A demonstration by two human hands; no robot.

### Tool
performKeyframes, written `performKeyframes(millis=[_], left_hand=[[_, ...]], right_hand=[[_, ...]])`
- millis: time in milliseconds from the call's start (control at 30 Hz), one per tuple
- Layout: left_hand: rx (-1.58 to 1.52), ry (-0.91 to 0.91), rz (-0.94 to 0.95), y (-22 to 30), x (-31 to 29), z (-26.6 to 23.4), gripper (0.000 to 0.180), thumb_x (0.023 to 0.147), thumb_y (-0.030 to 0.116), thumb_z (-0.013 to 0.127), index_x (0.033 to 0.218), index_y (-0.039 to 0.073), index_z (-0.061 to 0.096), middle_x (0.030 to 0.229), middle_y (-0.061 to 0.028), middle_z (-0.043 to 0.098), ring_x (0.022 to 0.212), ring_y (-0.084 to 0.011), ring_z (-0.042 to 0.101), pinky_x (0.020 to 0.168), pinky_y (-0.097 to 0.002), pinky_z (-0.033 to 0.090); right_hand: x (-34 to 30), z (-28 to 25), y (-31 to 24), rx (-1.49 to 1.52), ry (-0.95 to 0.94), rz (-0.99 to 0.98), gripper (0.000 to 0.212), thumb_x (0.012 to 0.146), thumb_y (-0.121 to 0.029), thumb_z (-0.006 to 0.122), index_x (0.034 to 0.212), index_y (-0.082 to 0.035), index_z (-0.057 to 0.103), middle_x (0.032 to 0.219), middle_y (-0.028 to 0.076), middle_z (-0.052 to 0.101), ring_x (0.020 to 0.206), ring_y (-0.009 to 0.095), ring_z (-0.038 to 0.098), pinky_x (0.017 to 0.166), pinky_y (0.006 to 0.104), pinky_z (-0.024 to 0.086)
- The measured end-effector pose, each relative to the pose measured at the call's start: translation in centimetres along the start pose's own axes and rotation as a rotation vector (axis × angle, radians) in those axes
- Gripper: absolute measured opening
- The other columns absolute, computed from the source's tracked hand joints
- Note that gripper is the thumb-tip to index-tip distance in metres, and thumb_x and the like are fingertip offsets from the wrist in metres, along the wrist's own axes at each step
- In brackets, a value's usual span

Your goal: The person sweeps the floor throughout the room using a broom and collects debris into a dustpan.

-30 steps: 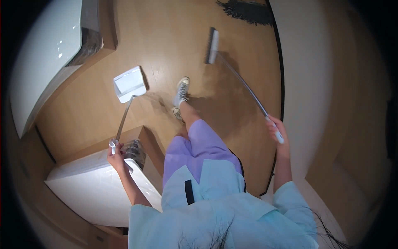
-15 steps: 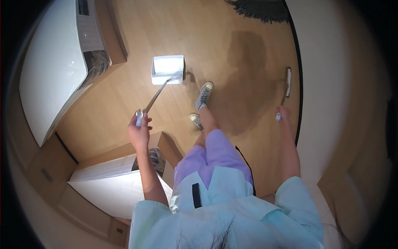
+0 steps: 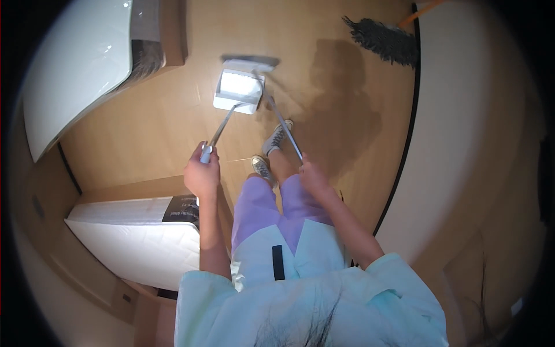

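My left hand [image 3: 202,173] is closed around the top of a long-handled white dustpan [image 3: 222,102], which stands on the floor ahead of my feet. In my right hand [image 3: 315,180], the fingers wrap the grip of a broom [image 3: 284,126]. Its thin handle slants forward and left to the far side of the dustpan. The broom head [image 3: 248,63] is smeared by motion at the pan's far edge. I cannot tell whether its bristles touch the floor, and no sweepings can be made out in the pan.
A bare white mattress [image 3: 81,72] on a wooden base stands at the far left. Another mattress [image 3: 136,246] lies near my left side. On the wood floor [image 3: 254,26] at the far right rests a dark fluffy mop [image 3: 383,41] by the pale wall [image 3: 445,121].
My right hand has swung the broom from beside the right wall in to the dustpan's far edge. My left hand still holds the dustpan. More of the mop shows.
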State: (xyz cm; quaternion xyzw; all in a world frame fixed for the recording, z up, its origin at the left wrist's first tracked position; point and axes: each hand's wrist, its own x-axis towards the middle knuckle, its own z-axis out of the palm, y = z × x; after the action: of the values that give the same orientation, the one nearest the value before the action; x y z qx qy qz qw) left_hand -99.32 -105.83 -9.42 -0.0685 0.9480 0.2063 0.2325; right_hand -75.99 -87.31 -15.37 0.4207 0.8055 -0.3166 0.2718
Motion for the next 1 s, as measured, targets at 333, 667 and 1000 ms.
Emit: performKeyframes(millis=[333,667,1000], left_hand=[[0.005,0.044,-0.053,3.2,-1.0,0.9,0.035,0.077,0.033,0.068,0.109,0.021,0.067,0.077,-0.0127,0.067,0.071,-0.0305,0.065,0.063,-0.0377,0.051],[-0.723,0.002,-0.202,2.4,2.4,-1.0,0.043,0.083,0.023,0.067,0.122,0.009,0.059,0.068,-0.0035,0.067,0.052,-0.0093,0.062,0.052,-0.0261,0.049],[-0.464,-0.001,0.100,9.7,20.8,-10.7,0.038,0.080,0.028,0.067,0.117,0.018,0.063,0.055,-0.0084,0.059,0.050,-0.0186,0.060,0.052,-0.0310,0.046]], right_hand=[[-1.2,-13.8,-7.2,0.591,-0.558,0.135,0.028,0.085,-0.013,0.059,0.112,-0.004,0.056,0.060,0.003,0.050,0.044,0.010,0.046,0.038,0.0257,0.037],[-0.3,-26.8,-7.7,1.382,-0.489,0.432,0.021,0.091,-0.011,0.054,0.111,-0.012,0.051,0.057,-0.007,0.037,0.037,-0.001,0.032,0.032,0.0163,0.026],[14.8,-20.6,-15.3,1.078,-0.030,0.461,0.012,0.091,-0.018,0.052,0.085,-0.015,0.042,0.059,-0.003,0.044,0.041,0.004,0.038,0.034,0.0199,0.031]])
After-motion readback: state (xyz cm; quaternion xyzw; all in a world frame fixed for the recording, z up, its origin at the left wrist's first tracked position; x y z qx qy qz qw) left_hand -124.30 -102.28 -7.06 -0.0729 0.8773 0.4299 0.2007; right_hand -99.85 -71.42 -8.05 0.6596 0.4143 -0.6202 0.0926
